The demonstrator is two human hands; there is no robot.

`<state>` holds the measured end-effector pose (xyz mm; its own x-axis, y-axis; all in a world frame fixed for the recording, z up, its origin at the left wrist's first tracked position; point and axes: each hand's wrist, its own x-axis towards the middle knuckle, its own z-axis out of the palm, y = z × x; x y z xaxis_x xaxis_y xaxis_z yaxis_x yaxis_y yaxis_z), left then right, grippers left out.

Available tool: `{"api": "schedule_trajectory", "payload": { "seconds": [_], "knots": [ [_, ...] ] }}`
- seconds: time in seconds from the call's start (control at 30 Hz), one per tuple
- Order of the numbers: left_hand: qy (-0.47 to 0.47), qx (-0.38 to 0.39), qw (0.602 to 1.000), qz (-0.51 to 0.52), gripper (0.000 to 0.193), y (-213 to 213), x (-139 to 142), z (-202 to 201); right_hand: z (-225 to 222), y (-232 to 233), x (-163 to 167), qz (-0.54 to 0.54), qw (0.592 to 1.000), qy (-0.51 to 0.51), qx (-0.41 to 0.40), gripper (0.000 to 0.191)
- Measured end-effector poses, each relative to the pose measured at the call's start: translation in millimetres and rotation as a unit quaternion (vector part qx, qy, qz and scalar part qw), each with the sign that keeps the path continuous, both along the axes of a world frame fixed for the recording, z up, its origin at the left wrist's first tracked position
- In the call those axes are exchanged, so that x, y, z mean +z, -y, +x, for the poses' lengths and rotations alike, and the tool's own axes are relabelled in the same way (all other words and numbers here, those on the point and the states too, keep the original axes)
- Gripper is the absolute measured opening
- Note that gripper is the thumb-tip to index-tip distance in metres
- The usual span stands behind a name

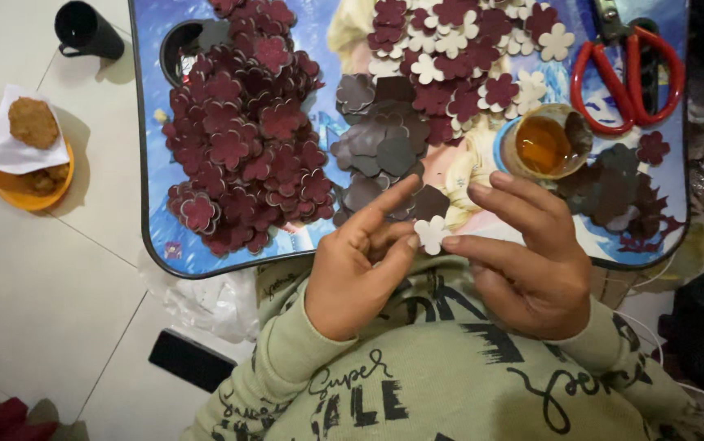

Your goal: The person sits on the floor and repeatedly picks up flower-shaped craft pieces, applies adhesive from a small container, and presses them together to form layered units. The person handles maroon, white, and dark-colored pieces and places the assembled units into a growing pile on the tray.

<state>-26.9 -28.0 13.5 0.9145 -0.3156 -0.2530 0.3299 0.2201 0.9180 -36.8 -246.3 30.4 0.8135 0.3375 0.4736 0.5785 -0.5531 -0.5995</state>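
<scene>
Right now both hands meet over the near edge of the bench (156, 237), a small lap tray with a printed blue top. The left hand (360, 273) pinches a white flower-shaped cutout (432, 233) between thumb and bent fingers, its forefinger stretched out toward one o'clock; the right hand (527, 253) meets the same piece from three o'clock, its lowest finger touching the edge and the others spread loosely above. So each grip is closed lightly on that one flower, which hangs just clear of the tray edge, above the lap. At eleven o'clock from the hands lies a big heap of maroon flowers (246, 131); at twelve, a smaller pile of dark grey flowers (380, 143), and beyond it a mix of white and maroon pieces (458, 49). A little cup of amber liquid (541, 145), probably glue, stands at one o'clock, with red-handled scissors (629, 77) behind it. Off the tray on the floor are a black cup (86, 31) and an orange bowl of food (35, 175). I judge the step to be handling or checking a single flower; pairing it would call for a steady pinch and a short reach to the glue or a pile.
</scene>
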Motion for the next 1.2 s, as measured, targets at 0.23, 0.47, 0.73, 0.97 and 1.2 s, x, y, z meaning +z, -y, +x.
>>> {"api": "schedule_trajectory", "payload": {
  "seconds": [0.23, 0.47, 0.73, 0.97, 1.2],
  "knots": [
    [0.03, -0.023, 0.998, 0.046, 0.06, -4.1, 9.4, 1.4, 4.7, -6.3, -1.1, -0.057, 0.998, 0.032, -0.001, 0.036],
    [0.02, -0.017, 0.999, 0.033, 0.066, -4.0, 6.3, -0.1, 6.5, -5.4, -6.9, -0.083, 0.995, 0.051, 0.004, 0.036],
    [0.001, -0.029, 0.999, 0.023, 0.072, -2.7, 2.3, 2.0, 8.0, -6.0, -10.5, -0.087, 0.995, 0.055, 0.014, 0.037],
    [-0.032, -0.006, 0.999, -0.044, 0.075, 0.1, -1.2, 3.7, 10.2, -2.6, -9.7, -0.094, 0.993, 0.06, 0.029, 0.037],
    [-0.033, -0.027, 0.999, 0.028, 0.075, -2.3, -1.4, 4.8, 12.8, -6.4, -11.5, -0.07, 0.994, 0.055, 0.056, 0.037]
  ]
}}
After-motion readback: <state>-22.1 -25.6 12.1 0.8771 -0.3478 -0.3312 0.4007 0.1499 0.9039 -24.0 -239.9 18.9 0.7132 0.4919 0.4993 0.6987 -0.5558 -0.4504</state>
